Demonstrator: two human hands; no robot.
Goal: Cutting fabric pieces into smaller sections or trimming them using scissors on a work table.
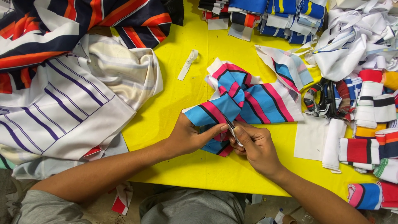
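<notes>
A bunched piece of blue, pink, black and white striped fabric [248, 97] lies on the yellow table [182, 120]. My left hand [188, 137] pinches its near edge between thumb and fingers. My right hand [257, 147] holds a small metal thread snipper [233, 132] against the same edge, right beside my left fingertips.
White cloth with purple stripes [62, 103] and navy-orange cloth [74, 20] cover the left side. Folded striped pieces [269, 14] are stacked at the back. Scissors with wrapped handles [321, 99], white scraps [352, 37] and striped rib pieces [369, 137] crowd the right. A white strip [188, 64] lies loose.
</notes>
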